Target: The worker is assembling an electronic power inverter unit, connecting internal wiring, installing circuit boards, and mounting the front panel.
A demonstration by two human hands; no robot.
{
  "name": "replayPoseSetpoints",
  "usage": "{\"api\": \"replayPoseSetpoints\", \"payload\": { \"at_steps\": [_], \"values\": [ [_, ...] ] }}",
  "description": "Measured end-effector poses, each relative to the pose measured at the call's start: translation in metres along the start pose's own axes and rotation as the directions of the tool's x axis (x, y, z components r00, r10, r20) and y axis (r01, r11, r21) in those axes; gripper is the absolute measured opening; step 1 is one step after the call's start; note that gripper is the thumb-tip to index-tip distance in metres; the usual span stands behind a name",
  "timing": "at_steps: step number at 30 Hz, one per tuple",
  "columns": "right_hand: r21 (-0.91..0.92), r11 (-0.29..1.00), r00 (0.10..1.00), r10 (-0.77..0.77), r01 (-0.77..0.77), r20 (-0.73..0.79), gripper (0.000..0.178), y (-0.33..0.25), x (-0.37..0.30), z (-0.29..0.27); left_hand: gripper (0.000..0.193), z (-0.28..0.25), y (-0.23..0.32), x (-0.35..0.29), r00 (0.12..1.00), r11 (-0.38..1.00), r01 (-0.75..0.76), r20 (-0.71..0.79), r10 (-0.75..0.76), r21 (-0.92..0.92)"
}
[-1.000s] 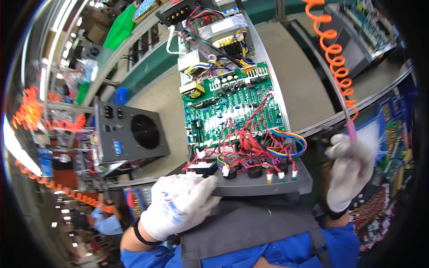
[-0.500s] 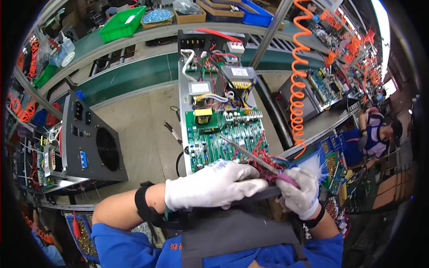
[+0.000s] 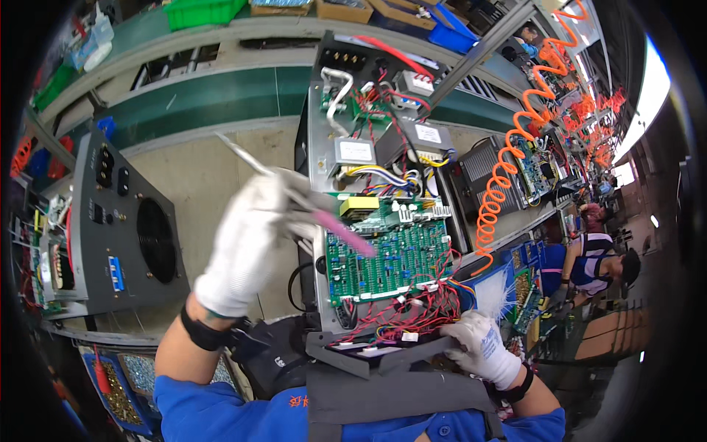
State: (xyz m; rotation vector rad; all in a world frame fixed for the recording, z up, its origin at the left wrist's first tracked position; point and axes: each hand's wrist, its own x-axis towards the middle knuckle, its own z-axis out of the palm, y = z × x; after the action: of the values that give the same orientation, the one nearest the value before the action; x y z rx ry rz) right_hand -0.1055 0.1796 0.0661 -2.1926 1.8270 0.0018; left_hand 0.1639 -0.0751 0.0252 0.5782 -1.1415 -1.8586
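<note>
My left hand (image 3: 254, 228), in a white glove, is closed around a long pointed metal tool with a pink handle (image 3: 345, 234). Its tip points up and left over the bench; motion smears the fingers. On the right, my gloved right hand (image 3: 482, 348) has its fingers curled at the end of a dark grey metal panel (image 3: 416, 356). That panel lies along the near edge of an open chassis (image 3: 320, 166). Inside the chassis are a green circuit board (image 3: 390, 254), a bundle of red wires (image 3: 398, 322) and two silver-grey boxes with white labels.
A grey unit with a round fan (image 3: 158, 247) stands on the bench at left. An orange coiled hose (image 3: 497, 191) hangs at right. Bins (image 3: 202, 11) line the far shelf. Another person (image 3: 589, 269) works at far right. Small-parts trays (image 3: 121, 390) sit at lower left.
The pink-handled tool has passed from my right hand to my left. My left hand has swung up and left, off the board's near edge. My right hand has dropped slightly, to the panel.
</note>
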Motion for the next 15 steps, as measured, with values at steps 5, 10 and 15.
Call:
{"api": "replayPoseSetpoints", "payload": {
  "at_steps": [5, 10, 15],
  "values": [
    [0.238, 0.944, 0.969, 0.199, -0.23, 0.146, 0.029, -0.021, 0.0, -0.031, 0.044, -0.082, -0.036, -0.041, 0.926, 0.983, 0.05, -0.36, -0.111, -0.174],
    [0.038, 0.939, 0.94, 0.342, -0.342, -0.005, 0.026, -0.05, 0.0, -0.064, 0.053, -0.105, -0.082, -0.053, 0.856, 0.915, 0.371, -0.323, -0.404, -0.161],
    [-0.131, 0.951, 0.959, 0.274, -0.281, -0.071, 0.022, -0.06, 0.003, -0.047, 0.049, -0.122, -0.122, -0.039, 0.903, 0.927, 0.355, -0.211, -0.373, -0.122]
  ]
}}
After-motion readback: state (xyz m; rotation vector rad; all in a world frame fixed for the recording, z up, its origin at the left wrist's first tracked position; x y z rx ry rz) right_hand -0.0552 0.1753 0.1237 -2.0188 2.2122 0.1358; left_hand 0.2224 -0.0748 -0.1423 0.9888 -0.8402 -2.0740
